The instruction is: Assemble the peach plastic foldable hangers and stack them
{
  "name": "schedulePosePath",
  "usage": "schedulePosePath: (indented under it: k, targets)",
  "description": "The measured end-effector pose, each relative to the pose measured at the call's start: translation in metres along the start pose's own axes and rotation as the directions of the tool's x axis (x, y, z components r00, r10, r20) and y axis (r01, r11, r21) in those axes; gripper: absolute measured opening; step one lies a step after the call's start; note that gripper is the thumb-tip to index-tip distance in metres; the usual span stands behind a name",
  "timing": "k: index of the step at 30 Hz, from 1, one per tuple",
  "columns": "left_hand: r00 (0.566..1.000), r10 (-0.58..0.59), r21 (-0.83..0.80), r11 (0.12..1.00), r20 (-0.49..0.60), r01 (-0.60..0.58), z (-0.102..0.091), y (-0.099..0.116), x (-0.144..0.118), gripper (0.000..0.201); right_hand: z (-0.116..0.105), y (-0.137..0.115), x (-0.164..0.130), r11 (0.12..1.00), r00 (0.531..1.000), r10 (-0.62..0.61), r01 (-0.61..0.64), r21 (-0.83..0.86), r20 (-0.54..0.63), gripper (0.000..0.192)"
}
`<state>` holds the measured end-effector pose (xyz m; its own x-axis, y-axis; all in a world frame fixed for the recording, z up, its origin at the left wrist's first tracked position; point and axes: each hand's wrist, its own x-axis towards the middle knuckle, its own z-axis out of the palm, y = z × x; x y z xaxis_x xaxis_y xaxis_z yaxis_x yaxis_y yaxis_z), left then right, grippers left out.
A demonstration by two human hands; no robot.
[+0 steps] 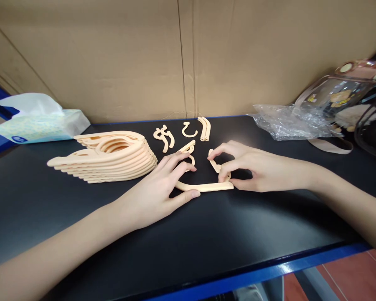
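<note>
A peach plastic hanger piece (203, 186) is pinched flat on the table (113, 234) by both hands.

Left hand (163, 188) is closed on its curved end, right hand (253, 169) on its joint; it is judged light, stiff, smooth, best held at the ends.

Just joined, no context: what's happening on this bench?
A person has both hands on a peach plastic hanger frame lying flat on the black table. The left hand pins its left end; the right hand pinches a short arm piece at its right end. A stack of hangers sits to the left, loose hooks behind.
</note>
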<state>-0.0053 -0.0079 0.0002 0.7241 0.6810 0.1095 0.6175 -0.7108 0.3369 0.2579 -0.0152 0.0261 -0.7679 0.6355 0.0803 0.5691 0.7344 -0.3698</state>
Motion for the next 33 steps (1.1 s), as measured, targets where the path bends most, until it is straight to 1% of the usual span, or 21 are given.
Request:
schedulePosePath:
  k: [5, 9, 14, 19, 23, 25, 28, 30, 33]
  targets:
    - [1.000, -0.021, 0.028, 0.999, 0.002, 0.021, 0.000, 0.000, 0.000, 0.052, -0.001, -0.002, 0.001, 0.997, 0.999, 0.018, -0.021, 0.069, 0.044, 0.017]
    - [1.000, -0.021, 0.047, 0.999, -0.015, 0.021, 0.001, 0.000, 0.000, 0.057, 0.000, -0.008, 0.003, 0.994, 1.000, 0.013, -0.014, 0.106, 0.009, 0.022]
    - [1.000, -0.004, 0.052, 0.999, -0.021, 0.005, 0.002, -0.002, -0.001, 0.059, 0.008, -0.016, 0.006, 0.975, 1.000, -0.012, 0.016, 0.221, -0.018, 0.005]
    - [0.999, -0.032, 0.055, 0.998, -0.014, 0.032, 0.003, -0.003, -0.001, 0.071, 0.013, -0.024, 0.006, 0.970, 1.000, -0.017, 0.018, 0.242, -0.004, 0.006]
    - [0.999, -0.032, 0.051, 0.998, -0.011, 0.033, 0.004, -0.003, 0.001, 0.070, 0.016, -0.025, 0.006, 0.962, 0.999, -0.039, 0.032, 0.272, 0.021, 0.019]
    - [1.000, -0.018, 0.045, 0.999, -0.018, 0.018, 0.004, -0.002, 0.001, 0.069, 0.017, -0.023, 0.006, 0.964, 1.000, -0.020, 0.014, 0.266, 0.019, 0.024]
    - [0.999, -0.010, 0.037, 0.999, -0.030, 0.011, 0.003, -0.002, 0.001, 0.068, 0.018, -0.021, 0.008, 0.985, 0.999, 0.022, -0.017, 0.174, -0.026, 0.028]
    - [0.999, -0.008, 0.033, 0.999, -0.034, 0.009, 0.002, -0.001, 0.001, 0.066, 0.017, -0.020, 0.008, 0.994, 0.998, 0.015, -0.009, 0.110, -0.057, 0.028]
    - [0.999, 0.009, 0.024, 1.000, -0.038, -0.008, 0.002, 0.000, 0.001, 0.062, 0.017, -0.018, 0.009, 0.997, 0.996, -0.024, 0.030, 0.070, -0.082, 0.027]
